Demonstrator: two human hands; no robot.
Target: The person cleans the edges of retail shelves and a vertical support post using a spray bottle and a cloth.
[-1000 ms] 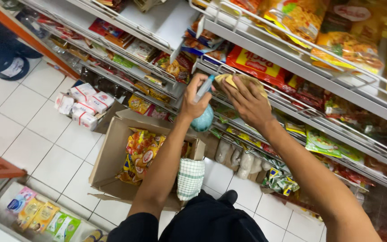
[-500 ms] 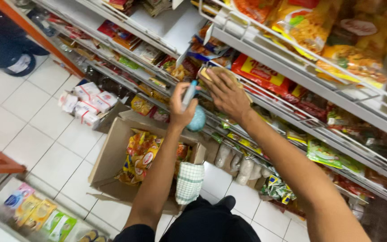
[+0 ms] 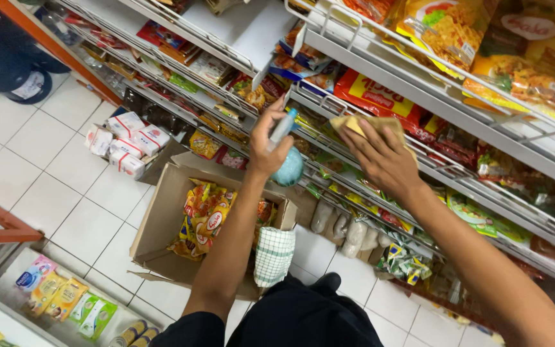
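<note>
Head view: two hands at a snack shelf, one with a spray bottle, one with a cloth.

Left hand [image 3: 266, 151] is closed round the neck of a spray bottle [image 3: 288, 164], its round teal body hanging below the fist and its nozzle (partly hidden by fingers) aimed up toward the shelf [image 3: 380, 138]; long axis runs steeply up and right; right hand [image 3: 383, 160] lies flat, fingers spread, pressing a tan cloth [image 3: 354, 123] on the shelf rail, the cloth mostly covered; box [image 3: 162, 218] of packets sits on the floor below.
</note>
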